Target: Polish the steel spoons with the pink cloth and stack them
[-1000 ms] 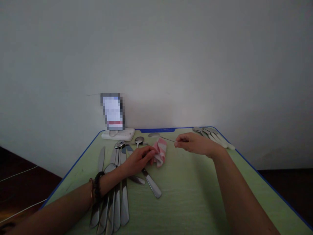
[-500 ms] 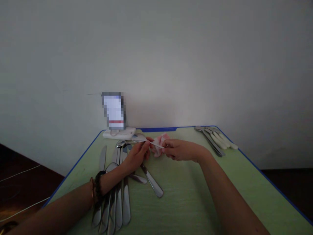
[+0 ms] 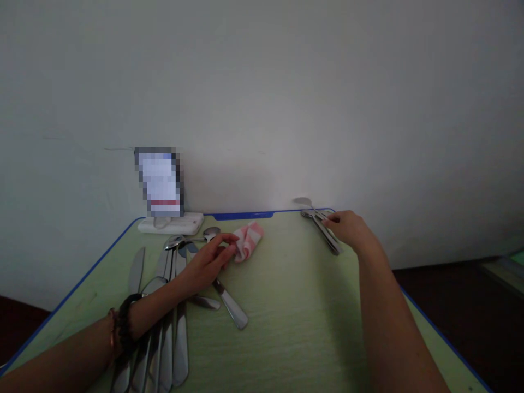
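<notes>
My left hand [image 3: 213, 256] is over the left half of the table, its thumb and fingertips closed at the left edge of a crumpled pink-and-white cloth [image 3: 250, 240]. Under and beside that hand lie a spoon [image 3: 212, 233] and a table knife [image 3: 233, 311]. At the far right, my right hand [image 3: 347, 229] grips a metal spoon [image 3: 303, 201] by its handle. The spoon's head points left, above several stacked spoons [image 3: 321, 229] at the table's back right. My right fingers partly hide its handle.
Several large metal utensils [image 3: 180, 349] lie side by side at the front left, partly under my left forearm. A knife blade [image 3: 137, 270] shows left of them. A phone [image 3: 161, 183] stands on a white base [image 3: 172, 224] at the back left, against the wall.
My right hand has carried the spoon away from my left hand and the cloth, over to the pile at the back right. The view has turned right.
</notes>
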Tool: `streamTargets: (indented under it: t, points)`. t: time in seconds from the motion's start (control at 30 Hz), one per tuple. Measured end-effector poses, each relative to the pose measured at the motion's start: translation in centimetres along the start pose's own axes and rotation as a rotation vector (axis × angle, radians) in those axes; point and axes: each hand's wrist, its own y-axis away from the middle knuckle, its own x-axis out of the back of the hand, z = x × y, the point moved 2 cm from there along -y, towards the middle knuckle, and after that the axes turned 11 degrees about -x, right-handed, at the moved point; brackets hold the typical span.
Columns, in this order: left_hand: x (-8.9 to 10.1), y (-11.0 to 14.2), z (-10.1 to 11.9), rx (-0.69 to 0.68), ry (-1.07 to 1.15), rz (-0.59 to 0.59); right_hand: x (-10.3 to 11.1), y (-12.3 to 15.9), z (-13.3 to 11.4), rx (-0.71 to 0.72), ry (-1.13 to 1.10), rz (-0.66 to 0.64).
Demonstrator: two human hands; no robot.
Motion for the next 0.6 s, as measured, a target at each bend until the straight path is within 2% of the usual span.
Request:
streamTargets:
  t: [0.17, 0.4, 0.6]
  points:
    - [-0.1, 0.0, 0.3, -0.003, -0.014, -0.011, -0.2, 0.1, 0.3, -0.053, 0.011, -0.054]
    - [-0.1, 0.0, 0.2, -0.015, -0.04, -0.046, -0.7, -0.3, 1.0, -0.124, -0.011, -0.057]
    - [0.0, 0.0, 0.3, -0.006, -0.067, -0.046, -1.0, -0.2, 1.2, -0.118, -0.083, -0.064]
